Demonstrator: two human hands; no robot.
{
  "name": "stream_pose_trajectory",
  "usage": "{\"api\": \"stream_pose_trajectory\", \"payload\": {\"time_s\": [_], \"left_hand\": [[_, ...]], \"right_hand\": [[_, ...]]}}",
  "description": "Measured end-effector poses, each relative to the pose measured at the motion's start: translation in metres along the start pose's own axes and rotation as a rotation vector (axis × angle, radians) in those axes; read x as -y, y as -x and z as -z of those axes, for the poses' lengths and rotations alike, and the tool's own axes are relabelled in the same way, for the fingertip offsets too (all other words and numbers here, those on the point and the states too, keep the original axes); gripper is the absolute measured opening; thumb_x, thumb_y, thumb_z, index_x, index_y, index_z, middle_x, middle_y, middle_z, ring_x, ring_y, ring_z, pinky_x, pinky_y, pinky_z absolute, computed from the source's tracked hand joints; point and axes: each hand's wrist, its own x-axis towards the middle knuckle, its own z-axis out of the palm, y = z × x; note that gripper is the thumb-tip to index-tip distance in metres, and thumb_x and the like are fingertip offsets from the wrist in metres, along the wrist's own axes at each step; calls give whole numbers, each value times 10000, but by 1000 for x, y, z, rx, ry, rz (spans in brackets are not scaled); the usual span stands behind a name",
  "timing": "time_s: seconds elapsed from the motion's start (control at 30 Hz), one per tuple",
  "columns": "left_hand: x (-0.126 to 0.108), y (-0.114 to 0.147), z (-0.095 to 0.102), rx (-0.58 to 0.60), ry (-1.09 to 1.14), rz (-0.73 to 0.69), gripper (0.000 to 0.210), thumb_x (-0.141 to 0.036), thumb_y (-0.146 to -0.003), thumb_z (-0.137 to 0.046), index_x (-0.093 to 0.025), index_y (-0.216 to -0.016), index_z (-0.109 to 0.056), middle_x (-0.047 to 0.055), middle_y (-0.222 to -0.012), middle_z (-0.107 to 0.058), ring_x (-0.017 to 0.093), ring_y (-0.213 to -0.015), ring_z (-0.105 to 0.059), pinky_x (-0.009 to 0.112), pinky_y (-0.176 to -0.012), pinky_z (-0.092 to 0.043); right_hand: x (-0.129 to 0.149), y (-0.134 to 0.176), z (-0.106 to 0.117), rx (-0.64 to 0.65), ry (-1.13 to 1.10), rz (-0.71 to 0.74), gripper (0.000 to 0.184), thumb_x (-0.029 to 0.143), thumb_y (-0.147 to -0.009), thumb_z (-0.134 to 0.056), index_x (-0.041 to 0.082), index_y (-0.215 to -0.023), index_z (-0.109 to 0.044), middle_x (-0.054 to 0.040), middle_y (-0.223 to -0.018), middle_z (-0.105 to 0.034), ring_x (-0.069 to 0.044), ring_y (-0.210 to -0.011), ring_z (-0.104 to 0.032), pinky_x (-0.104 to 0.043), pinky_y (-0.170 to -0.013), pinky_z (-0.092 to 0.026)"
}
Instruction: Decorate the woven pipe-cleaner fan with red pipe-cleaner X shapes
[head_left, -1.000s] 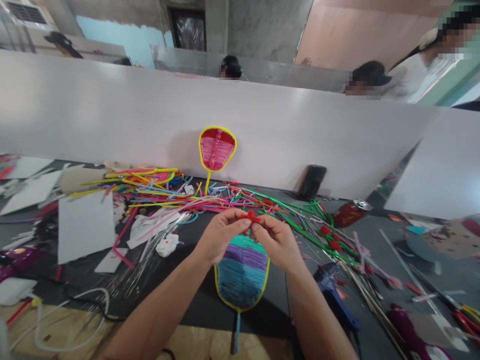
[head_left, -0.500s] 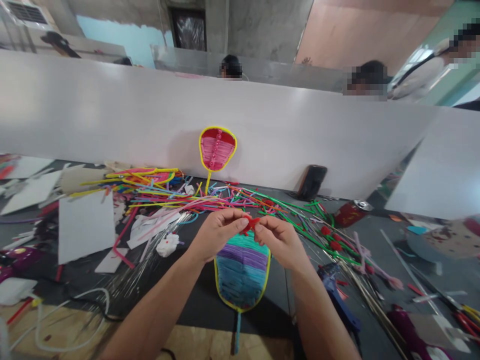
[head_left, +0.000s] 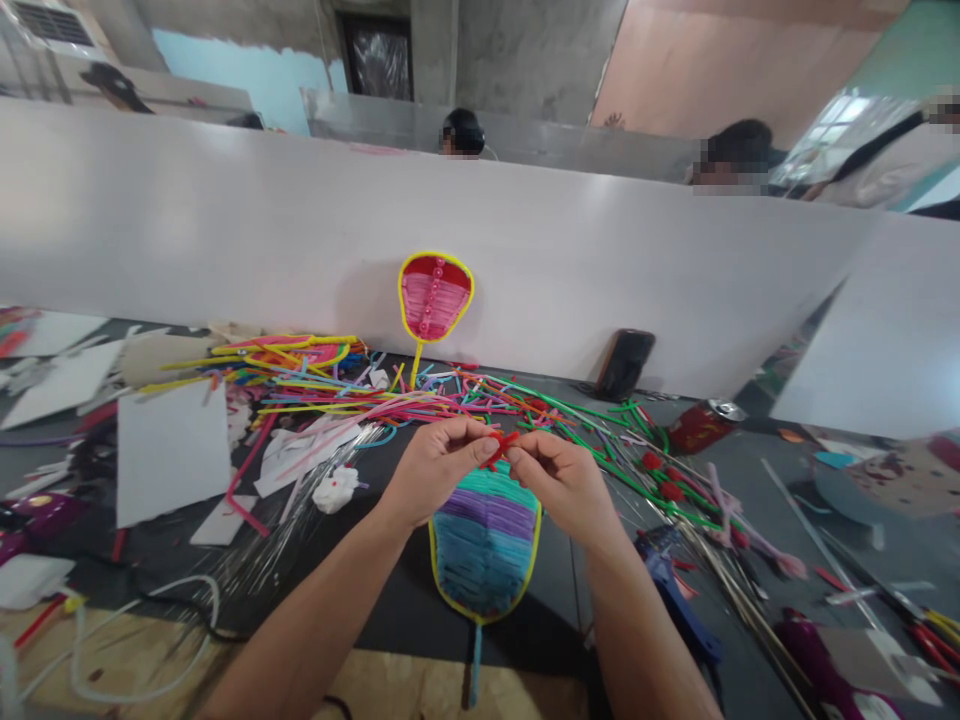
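Between my two hands is a small red bent pipe cleaner piece (head_left: 498, 450). My left hand (head_left: 442, 465) pinches it from the left with thumb and forefinger. From the other side my right hand (head_left: 556, 480) pinches it too, fingertips close to those of the left. Just below lies a fan-shaped piece (head_left: 486, 550) in teal, purple and blue pipe cleaners, with a yellow rim and a blue stem pointing towards me. My hands cover its upper end. A similar pink and red fan (head_left: 435, 300) with a yellow rim stands upright against the white partition.
Loose coloured pipe cleaners (head_left: 352, 395) spread across the back of the table. A phone (head_left: 625, 364) leans on the partition (head_left: 540, 260), near a red can (head_left: 705, 426). A blue glue gun (head_left: 675, 600) lies right of my right forearm; white card (head_left: 172, 455) lies left.
My hands stay in nearly the same spot. The red piece has turned slightly between my fingertips, and the right-hand fingers have shifted a little. A person at far right has moved.
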Motion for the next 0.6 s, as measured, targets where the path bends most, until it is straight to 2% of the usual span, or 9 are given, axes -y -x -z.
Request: {"api": "stream_pose_trajectory", "payload": {"time_s": [0.17, 0.37, 0.6], "left_hand": [[3, -1, 2, 71, 51, 37, 181, -241, -686, -727, -149, -826, -661, 5, -771, -650, 123, -717, -585, 257, -702, -467], [3, -2, -1, 41, 61, 44, 154, -232, -671, -715, -148, -764, -626, -22, -703, -610, 97, -655, -553, 231, -648, -447], [3, -2, -1, 44, 44, 48, 151, -243, -660, -700, -146, -733, -610, -22, -660, -585, 99, -625, -533, 235, -629, -438]], "right_hand": [[5, -1, -1, -24, 33, 22, 205, 312, -833, -530, 158, -730, -615, 14, -598, -525, -89, -518, -423, -201, -468, -341], [9, 0, -3, -31, 104, 62, 185, 287, -837, -540, 165, -730, -629, 26, -595, -530, -89, -525, -442, -203, -505, -361], [4, 0, 3, -75, 13, 62, 213, 355, -857, -538, 168, -835, -640, -16, -687, -623, -118, -571, -530, -216, -515, -406]]}}
